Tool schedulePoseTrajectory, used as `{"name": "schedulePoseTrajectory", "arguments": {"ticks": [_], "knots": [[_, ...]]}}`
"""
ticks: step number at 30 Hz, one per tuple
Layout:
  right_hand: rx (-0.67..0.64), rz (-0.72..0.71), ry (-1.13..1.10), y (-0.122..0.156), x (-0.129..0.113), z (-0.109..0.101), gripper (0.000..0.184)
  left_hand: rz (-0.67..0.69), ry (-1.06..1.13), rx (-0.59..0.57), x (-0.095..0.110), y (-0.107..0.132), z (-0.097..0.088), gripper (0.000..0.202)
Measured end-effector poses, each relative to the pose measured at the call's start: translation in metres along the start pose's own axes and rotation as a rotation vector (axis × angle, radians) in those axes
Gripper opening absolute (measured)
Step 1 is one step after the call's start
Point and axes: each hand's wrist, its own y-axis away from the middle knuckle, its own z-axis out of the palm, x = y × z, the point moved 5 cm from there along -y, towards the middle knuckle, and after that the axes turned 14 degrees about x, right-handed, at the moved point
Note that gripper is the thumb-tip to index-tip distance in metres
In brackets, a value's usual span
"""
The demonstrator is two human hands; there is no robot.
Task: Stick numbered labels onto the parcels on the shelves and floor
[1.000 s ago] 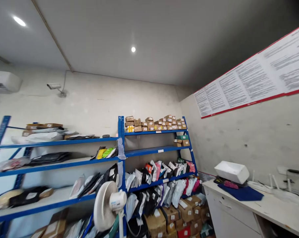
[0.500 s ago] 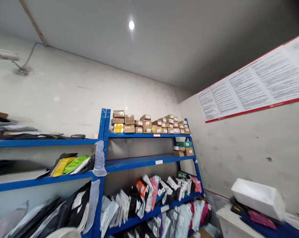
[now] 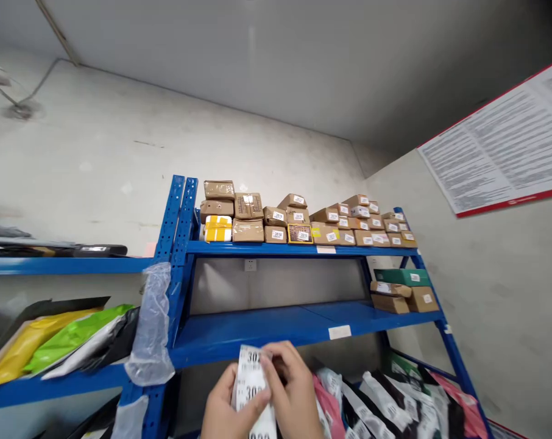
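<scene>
Both my hands are raised at the bottom centre, in front of a blue metal shelf rack point(image 3: 276, 326). My left hand point(image 3: 225, 408) grips the lower part of a white strip of number labels point(image 3: 253, 390) printed with black digits. My right hand point(image 3: 294, 390) pinches the strip's upper right edge with thumb and fingers. The strip hangs down out of the frame. Above the hands the middle shelf is mostly bare blue; small brown cardboard parcels point(image 3: 303, 222) with white labels line the top shelf.
A green box and brown boxes point(image 3: 401, 289) sit at the middle shelf's right end. Soft mailers point(image 3: 385, 402) stand on the lower shelf. Yellow and green bags point(image 3: 52, 338) lie on the left rack. A clear plastic bag point(image 3: 150, 329) hangs on the upright. A printed wall poster point(image 3: 504, 158) hangs at right.
The view has come closer to the right rack and turned right. My two hands have come up into view holding the label strip; no hand was visible earlier.
</scene>
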Motion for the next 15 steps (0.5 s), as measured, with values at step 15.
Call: {"name": "schedulePoseTrajectory", "arguments": {"ticks": [15], "knots": [[0.138, -0.312, 0.350, -0.351, 0.077, 0.146, 0.030, 0.146, -0.028, -0.221, -0.002, -0.203, 0.067, 0.039]]}}
